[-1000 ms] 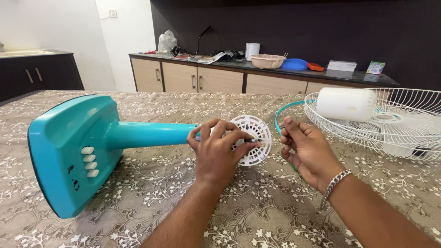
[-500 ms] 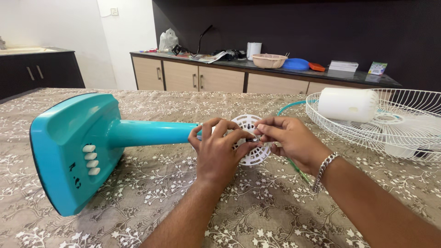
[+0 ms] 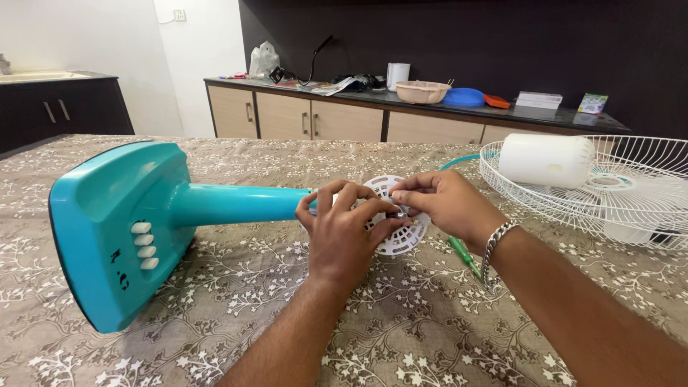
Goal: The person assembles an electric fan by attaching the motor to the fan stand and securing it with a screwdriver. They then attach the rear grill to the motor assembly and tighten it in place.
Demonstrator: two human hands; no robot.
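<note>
Left hand (image 3: 342, 236) clamps the white slotted disc (image 3: 398, 229) at the teal fan stand (image 3: 143, 222) neck, surface centre; right hand (image 3: 441, 204), at three o'clock, pinches something tiny at its hub. Fastening step, likely; next needs steady twisting.

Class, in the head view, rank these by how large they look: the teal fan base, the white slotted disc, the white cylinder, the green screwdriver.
1. Teal fan base, though nearest the camera.
2. White cylinder.
3. White slotted disc, partly hidden by hands, so unsure against the cylinder.
4. Green screwdriver.

Bare forearms (sleeveless), silver chain bracelet (image 3: 494, 247) on right wrist.
</note>
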